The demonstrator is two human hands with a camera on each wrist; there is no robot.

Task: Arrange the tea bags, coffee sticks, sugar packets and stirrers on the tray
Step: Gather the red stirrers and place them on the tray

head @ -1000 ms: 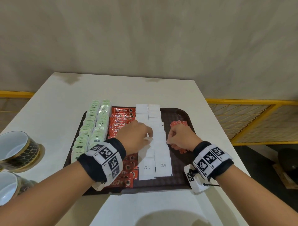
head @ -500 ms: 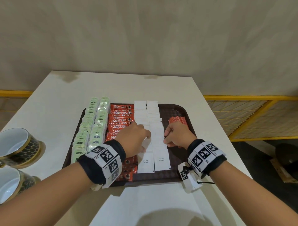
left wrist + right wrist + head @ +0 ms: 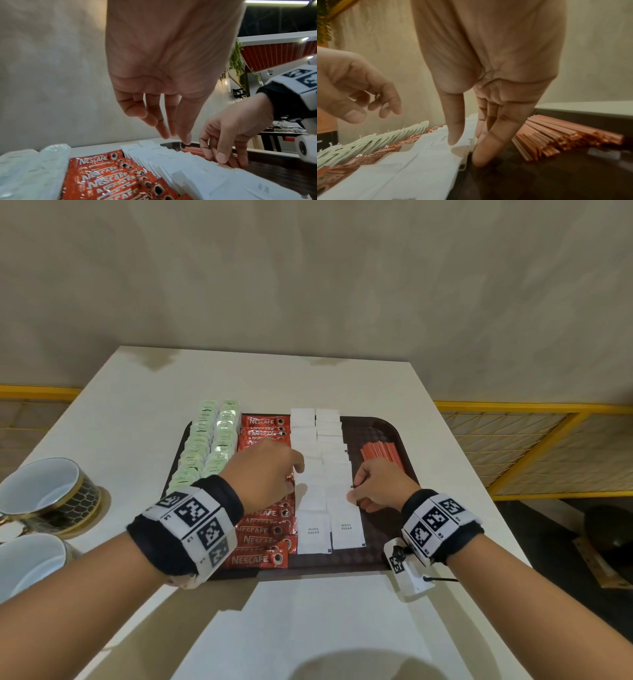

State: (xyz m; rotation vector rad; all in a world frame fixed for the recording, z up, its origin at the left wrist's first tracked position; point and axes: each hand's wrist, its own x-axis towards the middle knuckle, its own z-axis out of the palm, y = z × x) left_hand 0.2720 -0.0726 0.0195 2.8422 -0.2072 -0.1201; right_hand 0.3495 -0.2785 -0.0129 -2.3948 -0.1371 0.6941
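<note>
On the dark brown tray (image 3: 394,433) lie two rows of green tea bags (image 3: 209,446), a column of red coffee sticks (image 3: 263,426), two columns of white sugar packets (image 3: 313,529) and a bundle of orange stirrers (image 3: 378,451). My left hand (image 3: 296,470) hovers over the coffee and sugar columns. In the left wrist view its fingers (image 3: 164,129) hang straight and hold nothing. My right hand (image 3: 356,491) is at the right edge of the sugar packets (image 3: 411,169). Its straight fingers (image 3: 481,159) touch the tray beside them, with the thumb over a packet.
Two black-and-gold cups (image 3: 51,494) (image 3: 27,563) stand at the left edge of the white table (image 3: 308,381). The tray lies close to the table's right edge. A yellow railing (image 3: 513,440) runs beyond that edge, and a beige wall rises behind the table.
My left hand has lifted off the left sugar column, where a packet stood askew earlier. The right hand has stayed at the right column's edge, shifting only slightly.
</note>
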